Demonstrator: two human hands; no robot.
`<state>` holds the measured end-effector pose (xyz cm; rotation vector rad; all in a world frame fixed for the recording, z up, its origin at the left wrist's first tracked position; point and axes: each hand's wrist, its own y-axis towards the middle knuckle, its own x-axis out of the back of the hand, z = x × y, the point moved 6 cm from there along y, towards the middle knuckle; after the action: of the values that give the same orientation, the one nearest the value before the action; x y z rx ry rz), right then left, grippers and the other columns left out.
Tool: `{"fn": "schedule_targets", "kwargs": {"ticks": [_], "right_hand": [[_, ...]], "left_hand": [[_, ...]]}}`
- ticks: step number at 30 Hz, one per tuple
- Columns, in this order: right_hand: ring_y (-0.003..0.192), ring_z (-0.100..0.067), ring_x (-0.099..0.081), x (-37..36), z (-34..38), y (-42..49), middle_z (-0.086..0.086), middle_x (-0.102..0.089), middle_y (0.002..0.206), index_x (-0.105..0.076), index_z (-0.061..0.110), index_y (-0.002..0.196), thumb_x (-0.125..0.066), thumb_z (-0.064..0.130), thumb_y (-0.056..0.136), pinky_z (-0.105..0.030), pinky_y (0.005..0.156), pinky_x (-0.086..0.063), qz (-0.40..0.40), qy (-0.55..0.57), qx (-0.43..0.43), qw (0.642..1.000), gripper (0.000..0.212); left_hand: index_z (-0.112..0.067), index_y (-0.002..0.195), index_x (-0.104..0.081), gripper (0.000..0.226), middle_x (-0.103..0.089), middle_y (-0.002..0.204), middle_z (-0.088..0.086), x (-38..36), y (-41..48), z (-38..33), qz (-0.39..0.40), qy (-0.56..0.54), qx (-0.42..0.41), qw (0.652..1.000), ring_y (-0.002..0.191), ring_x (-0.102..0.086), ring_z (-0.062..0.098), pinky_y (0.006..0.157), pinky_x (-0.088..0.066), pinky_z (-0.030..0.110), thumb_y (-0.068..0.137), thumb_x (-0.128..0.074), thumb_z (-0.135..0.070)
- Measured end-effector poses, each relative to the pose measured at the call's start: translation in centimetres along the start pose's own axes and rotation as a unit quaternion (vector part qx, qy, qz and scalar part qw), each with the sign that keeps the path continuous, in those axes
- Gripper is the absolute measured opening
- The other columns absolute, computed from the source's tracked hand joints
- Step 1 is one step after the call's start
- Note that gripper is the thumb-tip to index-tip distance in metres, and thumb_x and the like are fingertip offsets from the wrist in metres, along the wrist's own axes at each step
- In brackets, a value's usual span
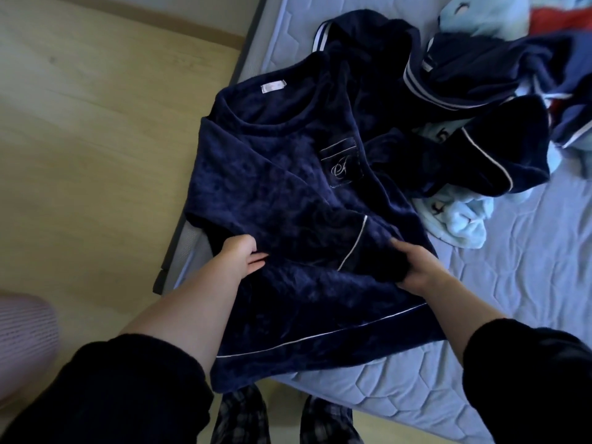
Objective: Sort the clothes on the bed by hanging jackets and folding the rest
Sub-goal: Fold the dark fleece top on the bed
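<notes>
A navy fleece top with white piping and a monogrammed chest pocket lies front up on the near corner of the bed. Its left sleeve is folded across the body. My left hand rests on that folded part with its fingers tucked partly under the fabric. My right hand grips a bunch of the navy fabric by the sleeve cuff. Behind the top lies a pile of more navy garments with white stripes, and light blue fleece pieces.
The mattress edge runs diagonally at the left, with wooden floor beyond it. A pink striped object sits at the lower left. A red and blue item lies at the far right corner.
</notes>
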<state>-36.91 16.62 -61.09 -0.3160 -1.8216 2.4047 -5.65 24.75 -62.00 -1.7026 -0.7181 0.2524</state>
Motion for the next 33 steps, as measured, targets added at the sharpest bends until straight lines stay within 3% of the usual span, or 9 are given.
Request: {"fn": "schedule_targets", "kwargs": {"ticks": [2, 4, 6, 9, 12, 16, 21, 27, 33], "right_hand": [[0.071, -0.026, -0.072, 0.4, 0.0, 0.5, -0.011, -0.073, 0.087, -0.063, 0.016, 0.105, -0.050, 0.021, 0.097, -0.041, 0.058, -0.058, -0.041, 0.009, 0.008, 0.999, 0.017], [0.100, -0.027, -0.067, 2.3, -0.4, 0.2, -0.010, -0.068, 0.111, -0.060, 0.013, 0.118, -0.055, 0.022, 0.095, -0.039, 0.084, -0.055, -0.163, -0.108, -0.010, 0.981, 0.025], [0.119, -0.028, -0.055, 4.2, 0.7, -0.4, -0.012, -0.057, 0.127, -0.051, 0.007, 0.130, -0.055, 0.021, 0.093, -0.035, 0.097, -0.046, -0.291, -0.319, 0.072, 0.899, 0.041], [0.123, -0.035, -0.047, 4.0, 2.1, -0.4, -0.016, -0.049, 0.132, -0.045, 0.007, 0.133, -0.052, 0.019, 0.092, -0.043, 0.099, -0.042, -0.319, -0.399, 0.245, 0.824, 0.044], [0.126, -0.032, -0.042, 0.9, 3.1, 1.3, -0.014, -0.047, 0.135, -0.043, 0.013, 0.138, -0.057, 0.023, 0.091, -0.042, 0.102, -0.039, -0.205, -0.531, 0.291, 0.769, 0.050], [0.104, -0.027, -0.060, 1.2, 3.3, 3.8, -0.011, -0.061, 0.117, -0.044, 0.014, 0.138, -0.066, 0.015, 0.082, -0.038, 0.092, -0.050, -0.113, -0.513, 0.187, 0.830, 0.060], [0.061, -0.020, -0.070, 3.8, 3.7, 3.2, -0.006, -0.073, 0.071, -0.068, 0.006, 0.104, -0.073, 0.012, 0.077, -0.029, 0.055, -0.056, -0.080, -0.213, 0.125, 0.966, 0.028], [0.095, -0.029, -0.066, 4.5, 2.2, 2.3, -0.017, -0.067, 0.112, -0.061, 0.006, 0.119, -0.057, 0.011, 0.089, -0.039, 0.082, -0.054, 0.104, 0.004, 0.026, 0.994, 0.031], [0.092, -0.031, -0.065, 4.0, 2.9, 4.2, -0.013, -0.066, 0.107, -0.055, 0.022, 0.123, -0.059, -0.010, 0.082, -0.044, 0.083, -0.055, 0.028, -0.131, 0.107, 0.985, 0.053]], "left_hand": [[-0.004, 0.126, -0.048, 0.035, -0.058, 0.119, 0.012, 0.4, -0.1, 0.6, -0.014, 0.024, 0.001, 1.000, 0.094, -0.060, 0.023, 0.078, -0.049, 0.038, 0.094, -0.034, 0.001], [-0.004, 0.129, -0.047, 0.036, -0.057, 0.124, 0.011, 0.6, -0.2, 0.9, -0.015, 0.032, -0.004, 0.999, 0.097, -0.059, 0.022, 0.080, -0.048, 0.037, 0.095, -0.036, -0.001], [-0.004, 0.126, -0.048, 0.033, -0.056, 0.122, 0.009, 0.6, -0.5, 1.1, -0.012, 0.038, -0.010, 0.999, 0.100, -0.059, 0.022, 0.081, -0.048, 0.037, 0.095, -0.038, -0.003], [-0.007, 0.110, -0.055, 0.021, -0.057, 0.108, 0.009, 1.1, -1.0, 0.3, -0.074, 0.100, -0.080, 0.989, 0.095, -0.060, 0.025, 0.081, -0.050, 0.038, 0.094, -0.041, -0.005], [-0.010, 0.107, -0.057, 0.020, -0.057, 0.106, 0.007, 0.8, -3.0, -2.1, -0.168, 0.281, -0.255, 0.910, 0.090, -0.057, 0.027, 0.073, -0.045, 0.033, 0.091, -0.046, -0.006], [-0.013, 0.113, -0.057, 0.027, -0.051, 0.120, 0.005, -4.6, -5.5, -3.0, -0.086, 0.438, -0.445, 0.776, 0.106, -0.051, 0.023, 0.084, -0.047, 0.039, 0.088, -0.049, -0.003], [-0.017, 0.141, -0.041, 0.055, -0.032, 0.149, 0.001, -12.4, -7.1, -2.6, -0.007, 0.553, -0.558, 0.619, 0.136, -0.027, 0.019, 0.109, -0.031, 0.036, 0.089, -0.051, -0.006], [-0.021, 0.152, -0.012, 0.067, -0.008, 0.160, 0.002, -18.2, -6.7, -1.4, 0.027, 0.665, -0.507, 0.548, 0.147, -0.005, 0.022, 0.118, -0.015, 0.044, 0.095, -0.047, -0.017], [-0.024, 0.152, -0.015, 0.065, -0.006, 0.160, 0.003, -18.9, -6.8, -0.2, 0.045, 0.694, -0.522, 0.495, 0.147, 0.000, 0.022, 0.120, -0.010, 0.044, 0.095, -0.045, -0.015]]}}
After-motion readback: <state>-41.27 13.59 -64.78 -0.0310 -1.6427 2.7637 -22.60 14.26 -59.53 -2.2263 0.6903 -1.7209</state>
